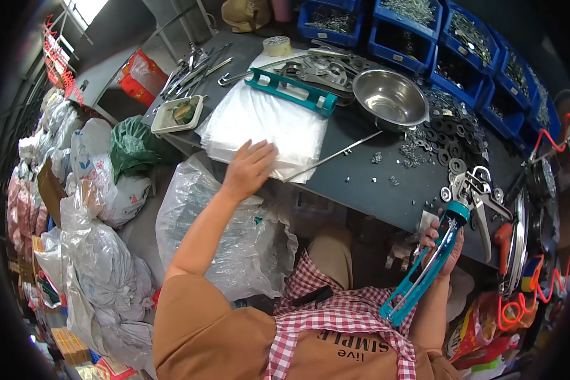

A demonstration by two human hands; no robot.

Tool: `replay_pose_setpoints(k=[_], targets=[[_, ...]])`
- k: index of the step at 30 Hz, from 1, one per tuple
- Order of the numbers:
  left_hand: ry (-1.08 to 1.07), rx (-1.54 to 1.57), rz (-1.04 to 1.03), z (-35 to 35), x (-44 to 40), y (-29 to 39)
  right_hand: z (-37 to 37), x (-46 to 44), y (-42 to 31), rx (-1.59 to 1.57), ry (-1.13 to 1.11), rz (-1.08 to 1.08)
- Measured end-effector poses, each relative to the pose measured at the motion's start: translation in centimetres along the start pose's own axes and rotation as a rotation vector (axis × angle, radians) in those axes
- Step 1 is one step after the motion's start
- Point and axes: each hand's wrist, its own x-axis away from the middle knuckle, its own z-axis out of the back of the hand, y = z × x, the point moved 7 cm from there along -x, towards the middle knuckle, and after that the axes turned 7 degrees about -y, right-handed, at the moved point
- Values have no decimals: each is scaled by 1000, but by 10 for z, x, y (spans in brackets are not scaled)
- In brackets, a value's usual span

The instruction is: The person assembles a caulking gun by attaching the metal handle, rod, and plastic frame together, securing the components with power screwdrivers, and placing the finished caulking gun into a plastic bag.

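My left hand lies on the front edge of a stack of white plastic bags, fingers stretched out and nothing gripped. A teal caulking-gun frame rests across the back of the stack. At the right, my right hand is wrapped round a second teal caulking gun, which is tilted, its metal handle and trigger at the upper end. A thin metal rod lies from the bags toward a steel bowl.
Blue bins of small parts line the back right. Black washers and small nuts lie on the dark table. A white tray and metal rods are at the left. A large clear bag stands below the table edge.
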Motion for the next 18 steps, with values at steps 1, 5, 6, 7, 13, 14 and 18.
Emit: replay_pose_setpoints(k=[1,5,6,7,13,14,18], targets=[[98,-29,-38,9,0,-1,1,0,0,-1,2,6],[134,228,151,7,0,-37,-2,1,1,12,22,23],[135,228,144,11,-7,-37,-1,1,1,13,32,25],[64,230,253,11,-13,-42,0,1,0,12,31,31],[58,348,317,10,-34,-55,0,1,1,-1,16,2],[12,253,385,11,-38,-60,1,1,1,-2,17,8],[45,630,365,7,-48,-72,1,2,1,21,16,1]])
